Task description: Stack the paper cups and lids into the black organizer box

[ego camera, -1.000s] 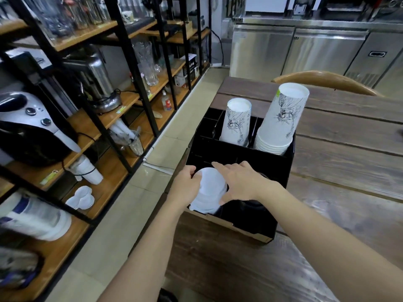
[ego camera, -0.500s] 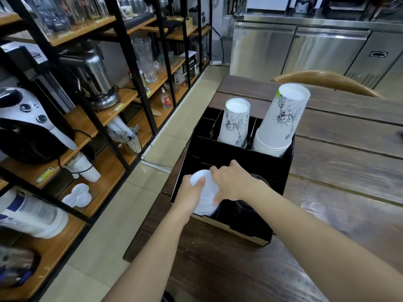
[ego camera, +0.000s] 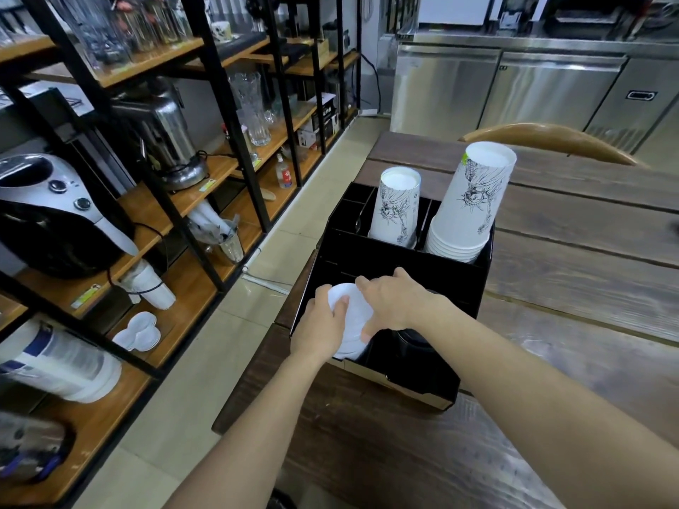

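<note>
Lids (ego camera: 351,317): white stack is going into the near-left slot of the black organizer box (ego camera: 459,284) on the bench (ego camera: 573,259). Left hand (ego camera: 323,326) and right hand (ego camera: 395,301) are cupping it from either side, fingers curled around the rim. Advice: keep it squared and lower evenly. Cup stacks (ego camera: 470,203) are sitting in the box's far slots.

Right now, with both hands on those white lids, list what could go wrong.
1. The white lids are pinched at a tilt between the left hand and right hand; they could fan apart or catch on the black organizer box divider.
2. The right forearm might knock the tall cup stack, which leans.
</note>
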Demonstrator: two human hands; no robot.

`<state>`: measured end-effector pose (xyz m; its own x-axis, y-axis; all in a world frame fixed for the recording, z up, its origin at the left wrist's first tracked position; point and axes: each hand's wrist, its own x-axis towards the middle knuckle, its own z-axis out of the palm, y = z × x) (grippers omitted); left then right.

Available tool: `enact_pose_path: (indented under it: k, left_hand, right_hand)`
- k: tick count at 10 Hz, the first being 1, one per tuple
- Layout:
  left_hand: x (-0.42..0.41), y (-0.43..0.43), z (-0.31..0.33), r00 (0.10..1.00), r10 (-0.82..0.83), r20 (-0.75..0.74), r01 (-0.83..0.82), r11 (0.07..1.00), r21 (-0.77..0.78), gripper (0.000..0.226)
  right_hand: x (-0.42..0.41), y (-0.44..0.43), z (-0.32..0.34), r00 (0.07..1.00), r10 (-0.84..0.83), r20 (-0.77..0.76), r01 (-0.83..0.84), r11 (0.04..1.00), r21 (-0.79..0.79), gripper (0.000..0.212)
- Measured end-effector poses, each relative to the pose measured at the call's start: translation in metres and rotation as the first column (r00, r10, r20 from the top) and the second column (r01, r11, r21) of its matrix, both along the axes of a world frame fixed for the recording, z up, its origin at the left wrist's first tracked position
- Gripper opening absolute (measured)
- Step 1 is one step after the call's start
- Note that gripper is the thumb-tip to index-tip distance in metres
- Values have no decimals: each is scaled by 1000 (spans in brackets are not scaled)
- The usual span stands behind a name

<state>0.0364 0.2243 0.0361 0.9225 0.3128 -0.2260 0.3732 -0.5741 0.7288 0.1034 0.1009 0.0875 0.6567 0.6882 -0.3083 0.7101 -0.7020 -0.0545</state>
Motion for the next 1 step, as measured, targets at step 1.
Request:
enact_pose_path:
  k: [1]
  left_hand:
    - [4,6,7,999,13,-31,-12,1000,27,56]
  right_hand:
    - [-4,-10,1,999,-37,-19,38,999,24,84]
